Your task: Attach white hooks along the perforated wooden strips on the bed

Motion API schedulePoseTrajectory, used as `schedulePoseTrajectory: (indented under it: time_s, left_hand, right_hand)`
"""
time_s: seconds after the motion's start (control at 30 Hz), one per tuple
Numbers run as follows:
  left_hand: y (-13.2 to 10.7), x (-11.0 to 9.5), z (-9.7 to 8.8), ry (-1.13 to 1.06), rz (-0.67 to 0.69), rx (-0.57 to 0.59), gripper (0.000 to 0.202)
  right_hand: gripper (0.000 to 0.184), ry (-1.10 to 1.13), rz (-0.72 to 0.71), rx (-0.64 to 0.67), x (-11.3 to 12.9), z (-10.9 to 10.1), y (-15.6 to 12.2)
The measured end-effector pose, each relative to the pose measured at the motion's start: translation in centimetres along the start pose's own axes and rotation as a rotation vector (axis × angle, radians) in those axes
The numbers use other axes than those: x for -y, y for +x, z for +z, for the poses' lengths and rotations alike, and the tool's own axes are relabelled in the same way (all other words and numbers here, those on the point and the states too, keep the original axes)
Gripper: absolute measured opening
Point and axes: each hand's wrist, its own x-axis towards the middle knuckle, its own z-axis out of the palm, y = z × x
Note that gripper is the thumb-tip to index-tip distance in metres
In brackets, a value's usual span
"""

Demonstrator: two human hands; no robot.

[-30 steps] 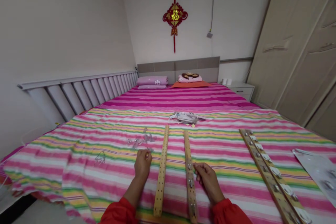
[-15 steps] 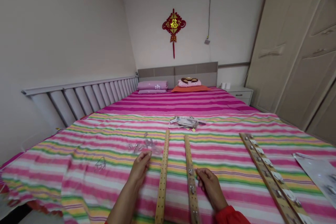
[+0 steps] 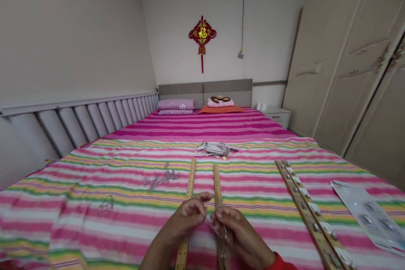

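Two perforated wooden strips (image 3: 190, 179) (image 3: 217, 185) lie side by side on the striped bedspread (image 3: 259, 185). Over their near ends my left hand (image 3: 189, 219) and my right hand (image 3: 236, 232) meet, fingers pinched together around a small clear piece (image 3: 211, 221) that I cannot make out well. A scatter of small clear clips (image 3: 161, 177) lies to the left of the strips. A small pile of silvery packets (image 3: 215, 148) sits beyond the strips' far ends.
A third wooden strip (image 3: 308, 209) studded with metal fittings runs along the right. A plastic sheet (image 3: 368, 215) with fittings lies at the far right. Another clear clip (image 3: 106, 204) rests at left. Pillows (image 3: 176, 105), a headboard, a nightstand and a wardrobe (image 3: 348, 71) stand behind.
My left hand left the clear clips at left and came across to meet my right hand over the strips. The view shifted slightly to the right.
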Motion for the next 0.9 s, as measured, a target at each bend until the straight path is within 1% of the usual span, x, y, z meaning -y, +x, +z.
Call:
schedulePoseTrajectory:
  time_s: [0.07,0.17,0.23,0.33,0.47,0.63,0.7,0.77,0.83,0.9]
  left_hand:
    - [0.1,0.8,0.7,-0.074,-0.029,0.08,0.005]
    - [0.3,1.7,1.5,-0.101,-0.084,0.142,0.008]
    - [0.4,2.2,1.7,-0.075,-0.091,0.151,0.01]
    - [0.7,2.8,1.5,-0.019,-0.088,0.172,0.008]
    - [0.9,3.1,1.5,0.027,-0.112,0.184,0.007]
    - [1.2,2.8,1.9,0.064,-0.15,0.175,0.006]
    - [1.4,3.0,1.8,0.069,-0.154,0.158,0.008]
    - [1.5,3.2,1.7,0.051,-0.163,0.105,0.01]
    - [1.7,3.5,1.7,0.011,-0.189,0.01,0.015]
    - [2.1,3.7,1.7,-0.038,-0.236,-0.108,0.023]
  right_hand:
    - [0.025,0.063,0.036,0.072,0.4,1.0,-1.0]
    - [0.026,0.167,0.09,0.143,0.2,0.8,-2.0]
    - [0.026,0.217,0.121,0.139,-0.2,0.1,-2.4]
    - [0.027,0.24,0.134,0.101,-0.6,-0.8,-2.6]
    - [0.026,0.22,0.172,0.052,-0.4,-1.3,-2.9]
    - [0.026,0.202,0.246,0.128,-0.2,-1.5,-3.5]
    - [0.024,0.221,0.254,0.106,-0.3,-1.6,-3.5]
    - [0.024,0.243,0.248,0.072,-0.3,-1.8,-3.2]
    - [0.024,0.249,0.216,0.045,-0.2,-2.1,-2.7]
    - [0.023,0.231,0.171,0.018,0.2,-2.4,-2.0]
